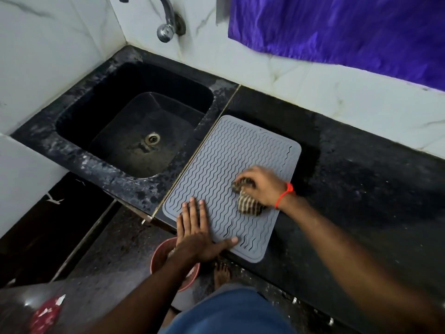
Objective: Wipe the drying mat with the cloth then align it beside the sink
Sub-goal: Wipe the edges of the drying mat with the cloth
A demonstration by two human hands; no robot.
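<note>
Wiping in progress: right hand [261, 185] clenches the striped cloth [249, 203] at the drying mat [224, 165] near-right area, left hand [195, 233] flat with fingers straight pinning the near-left corner (mat's long axis runs away, left edge along the sink [134, 121]), so unwiped ridges lie ahead of the cloth.

White marble wall [313, 75], purple curtain [337, 27], black counter [361, 177].
</note>
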